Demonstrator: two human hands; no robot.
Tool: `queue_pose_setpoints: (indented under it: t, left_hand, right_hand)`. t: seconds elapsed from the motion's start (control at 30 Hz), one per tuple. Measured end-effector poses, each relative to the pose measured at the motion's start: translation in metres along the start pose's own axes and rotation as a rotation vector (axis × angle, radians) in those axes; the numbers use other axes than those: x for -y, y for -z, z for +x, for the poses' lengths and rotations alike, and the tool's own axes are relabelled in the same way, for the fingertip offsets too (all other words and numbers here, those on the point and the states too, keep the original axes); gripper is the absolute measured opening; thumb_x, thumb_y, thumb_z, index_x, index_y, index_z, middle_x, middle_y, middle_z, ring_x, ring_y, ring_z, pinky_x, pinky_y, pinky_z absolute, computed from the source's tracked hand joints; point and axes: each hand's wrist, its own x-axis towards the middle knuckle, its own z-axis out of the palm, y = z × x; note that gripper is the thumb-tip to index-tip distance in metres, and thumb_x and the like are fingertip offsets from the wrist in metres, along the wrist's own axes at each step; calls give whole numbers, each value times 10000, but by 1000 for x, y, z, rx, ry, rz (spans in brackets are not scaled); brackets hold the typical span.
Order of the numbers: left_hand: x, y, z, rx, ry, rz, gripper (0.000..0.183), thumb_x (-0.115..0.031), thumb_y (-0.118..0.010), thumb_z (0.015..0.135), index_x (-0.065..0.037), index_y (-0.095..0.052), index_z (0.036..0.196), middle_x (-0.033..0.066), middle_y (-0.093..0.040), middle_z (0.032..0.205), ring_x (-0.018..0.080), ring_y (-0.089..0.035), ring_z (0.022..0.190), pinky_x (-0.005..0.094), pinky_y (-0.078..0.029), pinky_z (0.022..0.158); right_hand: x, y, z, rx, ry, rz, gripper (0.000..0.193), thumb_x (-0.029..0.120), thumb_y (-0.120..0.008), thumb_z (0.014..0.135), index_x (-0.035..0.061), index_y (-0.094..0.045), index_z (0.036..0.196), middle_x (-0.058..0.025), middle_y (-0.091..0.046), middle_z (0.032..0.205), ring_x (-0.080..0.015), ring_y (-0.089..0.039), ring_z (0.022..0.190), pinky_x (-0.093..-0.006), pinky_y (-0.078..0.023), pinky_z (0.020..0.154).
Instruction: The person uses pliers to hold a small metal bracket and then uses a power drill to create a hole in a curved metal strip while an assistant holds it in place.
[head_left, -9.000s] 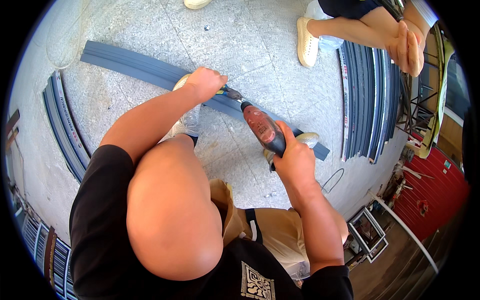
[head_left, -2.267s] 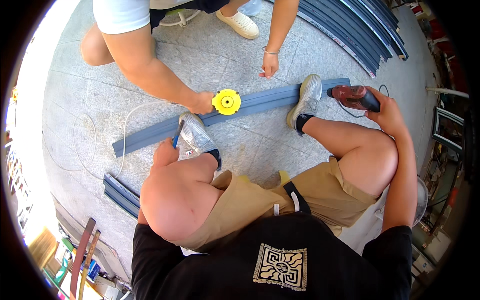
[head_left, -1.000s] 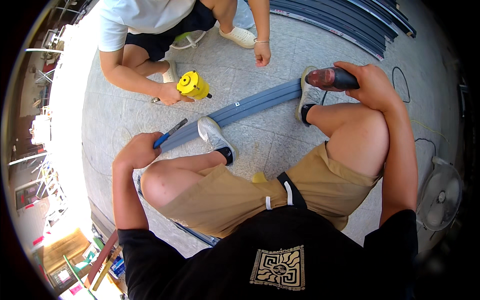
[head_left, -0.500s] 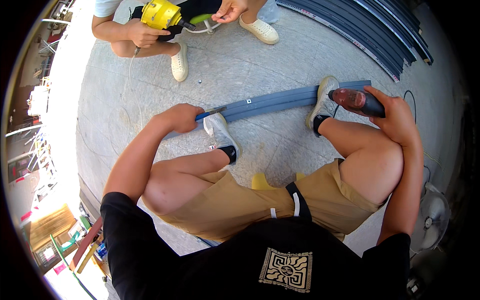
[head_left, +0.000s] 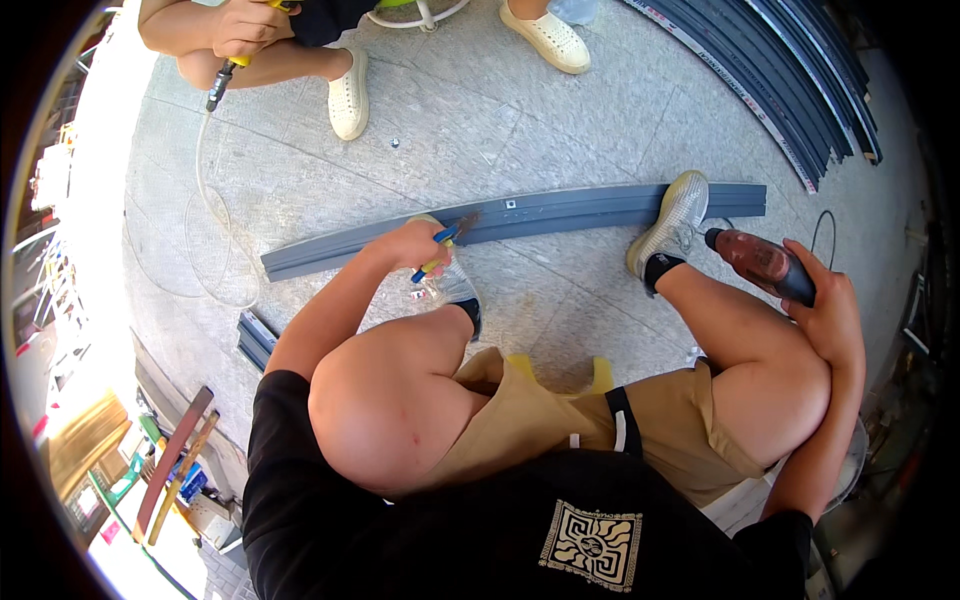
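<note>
grey strip, long and ridged, lies on the pale floor in front of the seated person, running from left to right. a small white square mark shows on it near the middle.

left hand: closed round pliers with blue and yellow handles, above the left shoe. the dark tip of the pliers overlaps the strip; from where i stand, can't tell whether it touches.

right hand: wrapped about the black rear end of a red-and-black power tool, its forearm alongside the right knee. the tool's nose points toward the right shoe, just short of it. that shoe crosses the strip near its right end.

opposite, a co-worker's hand grips a yellow tool, mostly cut off by the upper edge; a thin pale hose trails from it in loops. stack of dark strips at upper right, well apart from the grey one.
</note>
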Motion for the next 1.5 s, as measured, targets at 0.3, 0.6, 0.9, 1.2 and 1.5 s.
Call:
queue_pose_setpoints:
  t: [0.3,0.6,0.9,1.2,1.5]
  left_hand:
    - [0,-2,43,111,-6,-89,199,-91,-667,955,11,-678,1126,153,-770,950,185,-741,723,302,-543,579]
    - [10,2,61,257,24,-216,408,-177,-653,1060,-2,-558,1416,174,-704,1337,236,-769,1085,324,-639,753]
    - [22,5,63,318,-7,-376,546,-226,-680,1066,-41,-510,1551,195,-687,1376,258,-761,1116,344,-648,785]
    - [19,19,71,372,64,-370,524,-229,-692,1061,-102,-542,1546,151,-715,1362,238,-771,1099,354,-655,763]
    - [14,21,70,392,73,-416,511,-180,-670,1067,-49,-521,1538,214,-695,1341,277,-775,1088,371,-651,759]
  right_hand:
    - [14,1,12,52,18,45,771,-57,-764,711,97,-649,1458,-274,-743,1071,-477,-721,995,-430,-564,865]
    - [25,2,14,114,-79,39,798,-69,-736,713,106,-629,1485,-262,-749,1063,-460,-730,969,-389,-559,880]
    - [23,1,16,105,-44,25,812,-73,-759,712,112,-623,1491,-259,-754,1111,-452,-732,1053,-405,-555,927]
    - [25,-1,18,98,-51,40,762,-51,-748,728,111,-647,1466,-263,-741,991,-450,-719,885,-414,-560,828]
    - [22,-3,18,93,-59,52,756,-50,-739,735,109,-645,1468,-269,-734,982,-451,-705,858,-413,-559,823]
